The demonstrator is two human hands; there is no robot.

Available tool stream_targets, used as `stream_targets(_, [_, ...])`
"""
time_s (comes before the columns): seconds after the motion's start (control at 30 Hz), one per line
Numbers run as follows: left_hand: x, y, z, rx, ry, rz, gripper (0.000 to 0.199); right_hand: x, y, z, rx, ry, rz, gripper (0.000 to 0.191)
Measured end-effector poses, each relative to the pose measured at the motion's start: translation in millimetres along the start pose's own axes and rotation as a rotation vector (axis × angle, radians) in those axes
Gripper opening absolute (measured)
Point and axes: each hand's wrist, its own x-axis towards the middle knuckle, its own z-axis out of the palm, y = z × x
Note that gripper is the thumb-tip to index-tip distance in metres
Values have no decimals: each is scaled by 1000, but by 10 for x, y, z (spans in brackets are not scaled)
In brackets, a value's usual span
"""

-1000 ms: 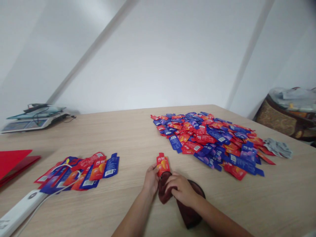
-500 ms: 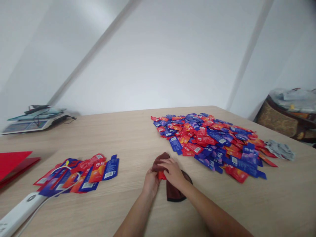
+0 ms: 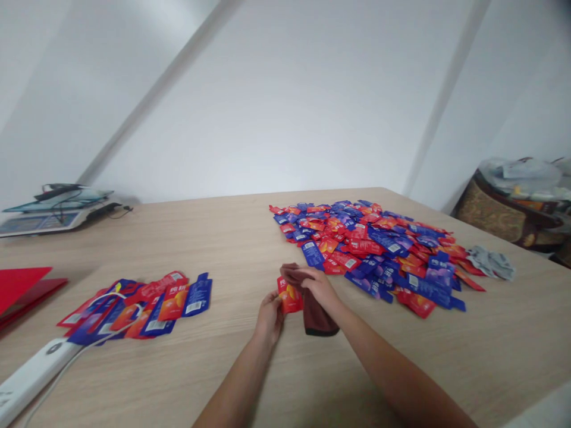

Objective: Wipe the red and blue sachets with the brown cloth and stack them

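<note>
Between my hands stands a red pouch [image 3: 291,296] with an orange fruit print, its printed face toward me. My left hand [image 3: 270,315] pinches its lower left edge. My right hand [image 3: 317,286] is closed on a brown cloth [image 3: 319,315] with a black hem, which hangs down beside the pouch's right side. Beyond my hands and to the right spreads a large pile of red and blue pouches [image 3: 370,244]. Off to the left, several more red and blue pouches [image 3: 172,300] lie overlapped in a row.
A white power strip [image 3: 33,380] with its cable lies at the front left, near a red folder [image 3: 27,291]. At the back left is a scale [image 3: 53,220] with things stacked on it. Grey gloves [image 3: 493,263] lie at the right, with a patterned chair [image 3: 491,208] beyond.
The red pouch, mostly covered by the cloth and fingers before, now shows its front. My right hand has drawn the cloth up and to the right; my left hand keeps its hold.
</note>
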Motion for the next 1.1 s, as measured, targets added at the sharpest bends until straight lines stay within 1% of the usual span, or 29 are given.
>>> stream_targets(0.03, [-6, 6, 1, 2, 12, 5, 21, 51, -15, 45, -24, 12, -15, 53])
stream_targets(0.1, [-14, 9, -2, 6, 36, 27, 22, 38, -48, 162, -106, 1, -29, 52])
stream_targets(0.13, [-15, 4, -6, 4, 42, 41, 25, -17, -65, 220, -156, -8, -32, 51])
stream_targets(0.2, [-11, -15, -18, -2, 43, 66, 31, -186, -96, 300, -368, -74, -61, 52])
stream_targets(0.27, [1, -39, -29, 1, 46, 75, 31, -383, -113, 311, -470, -107, -93, 55])
stream_targets(0.37, [27, -61, -40, 7, 44, 57, 24, -635, -85, 224, -429, -147, -100, 51])
stream_targets(0.47, [48, -55, -42, -20, 43, 70, 24, -739, 6, 112, -277, -252, -65, 46])
stream_targets(0.5, [50, -48, -41, -24, 46, 72, 24, -724, 36, 81, -193, -277, -42, 45])
stream_targets(0.53, [48, -39, -40, -20, 40, 63, 23, -682, 58, 58, -99, -269, -17, 44])
stream_targets(0.57, [43, -30, -38, -10, 25, 47, 23, -618, 69, 44, -13, -230, 0, 44])
stream_targets(0.63, [26, -13, -36, 10, -17, 28, 22, -452, 57, 53, 65, -83, -15, 45])
stream_targets(0.67, [18, -6, -36, 18, -34, 27, 23, -366, 42, 78, 36, -25, -50, 47])
stream_targets(0.7, [12, -3, -38, 26, -38, 33, 26, -289, 27, 116, -32, 0, -96, 47])
stream_targets(0.77, [9, -4, -43, 49, -2, 43, 31, -174, 23, 209, -227, -42, -169, 48])
stream_targets(0.8, [12, -9, -46, 60, 17, 46, 32, -133, 42, 249, -322, -72, -176, 49])
stream_targets(0.87, [19, -23, -51, 80, 27, 46, 29, -62, 120, 277, -477, -89, -130, 48])
stream_targets(0.93, [20, -34, -52, 91, 10, 43, 25, 24, 219, 207, -594, -62, -57, 46])
stream_targets(1.0, [14, -36, -53, 89, -4, 37, 28, 134, 292, 64, -672, -36, 1, 45])
stream_targets(1.1, [6, -21, -58, 70, 2, 1, 31, 281, 291, -114, -693, 1, 36, 46])
